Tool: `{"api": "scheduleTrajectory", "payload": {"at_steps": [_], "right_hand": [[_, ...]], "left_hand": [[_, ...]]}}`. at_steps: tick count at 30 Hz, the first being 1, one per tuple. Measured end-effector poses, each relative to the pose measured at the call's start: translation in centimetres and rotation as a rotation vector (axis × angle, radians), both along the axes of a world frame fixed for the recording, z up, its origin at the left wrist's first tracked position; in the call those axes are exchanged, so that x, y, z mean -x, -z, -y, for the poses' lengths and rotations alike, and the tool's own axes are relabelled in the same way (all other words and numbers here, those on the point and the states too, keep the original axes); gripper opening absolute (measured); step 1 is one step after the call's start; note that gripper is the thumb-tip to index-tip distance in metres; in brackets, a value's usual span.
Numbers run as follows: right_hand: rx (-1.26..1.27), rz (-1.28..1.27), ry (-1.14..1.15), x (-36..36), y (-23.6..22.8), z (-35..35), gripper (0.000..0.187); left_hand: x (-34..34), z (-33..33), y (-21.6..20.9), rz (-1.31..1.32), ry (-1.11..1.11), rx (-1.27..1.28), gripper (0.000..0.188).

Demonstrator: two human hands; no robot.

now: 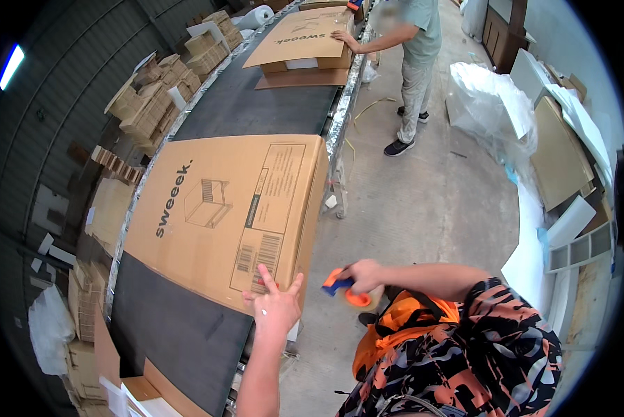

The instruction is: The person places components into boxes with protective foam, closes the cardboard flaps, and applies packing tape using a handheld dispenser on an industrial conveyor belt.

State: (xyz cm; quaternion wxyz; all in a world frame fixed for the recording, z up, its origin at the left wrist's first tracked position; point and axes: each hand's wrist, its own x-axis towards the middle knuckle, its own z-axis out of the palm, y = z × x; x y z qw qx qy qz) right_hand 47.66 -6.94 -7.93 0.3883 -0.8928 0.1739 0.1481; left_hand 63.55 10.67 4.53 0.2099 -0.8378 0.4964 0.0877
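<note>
1. Left hand (276,306): fingers spread wide, gripping nothing, fingertips resting on the near edge of the big cardboard box (225,215), right by its printed label.
2. Right hand (363,275): closed around an orange-and-blue tape dispenser (345,290), held in the air just off the box's near right corner, not touching the carton.
3. Box lies flat on the dark conveyor belt (187,333), near end towards the wearer, right side level w/ the metal side rail (336,132).
4. Risk: box sits close to the belt's right edge; a push from the flat left hand could probably slide the corner over the rail & tip it off.
5. Risk: open-palm contact only, no real grip; smooth card may slip under the fingers if tape gets pulled across.
6. Risk: dispenser's cutting edge is near the left fingers; a hasty pass could nick them. Blade itself too small to see.
7. Materials: box = plain brown corrugated card, matte, broad & shallow, crisp edges. Belt = black, dull, rubbery look. Rail = shiny metal.
8. Further up the belt a second carton (301,42) w/ a co-worker's hand (342,35) on it; cardboard stacks (145,104) to the left, plastic wrap (489,97) on the floor to the right.
</note>
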Motion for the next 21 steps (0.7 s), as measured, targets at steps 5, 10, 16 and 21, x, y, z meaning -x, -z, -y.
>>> {"api": "scheduleTrajectory", "payload": {"at_steps": [5,10,16,21], "right_hand": [[-0.771,0.151,0.597,4.3,-0.4,13.6,0.067],[-0.869,0.378,0.674,0.4,-4.4,22.5,0.068],[-0.978,0.375,0.637,-3.6,-6.8,29.8,0.067],[-0.995,0.297,0.466,-10.9,-7.9,36.6,0.063]], "left_hand": [[1.2,0.4,-0.9,0.055,0.039,0.008,0.054],[0.8,2.6,-2.2,0.079,-0.148,0.032,0.097],[-4.7,15.8,1.0,-0.105,-0.113,0.258,0.107],[-5.4,20.1,1.3,-0.020,-0.148,0.266,0.101]]}}
